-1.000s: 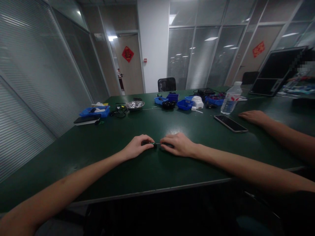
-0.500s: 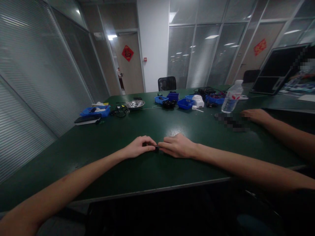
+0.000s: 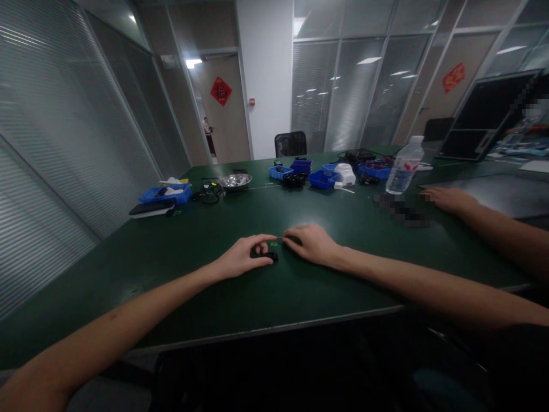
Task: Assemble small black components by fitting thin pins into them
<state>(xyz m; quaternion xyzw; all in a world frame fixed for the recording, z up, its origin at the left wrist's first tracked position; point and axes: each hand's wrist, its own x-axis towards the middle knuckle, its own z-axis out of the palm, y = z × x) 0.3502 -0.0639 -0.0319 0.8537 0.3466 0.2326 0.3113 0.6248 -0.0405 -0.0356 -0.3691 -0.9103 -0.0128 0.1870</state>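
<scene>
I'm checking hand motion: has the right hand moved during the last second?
Yes. The right hand has shifted slightly away from the near edge of the green table, toward the table's far side.

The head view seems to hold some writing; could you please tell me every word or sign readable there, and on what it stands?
"福": red diamond-shaped sign on the tan wooden door at left.
Too blurred to read: second red diamond-shaped sign, at right.
Too blurred to read: red-marked label on the clear plastic bottle.
</scene>
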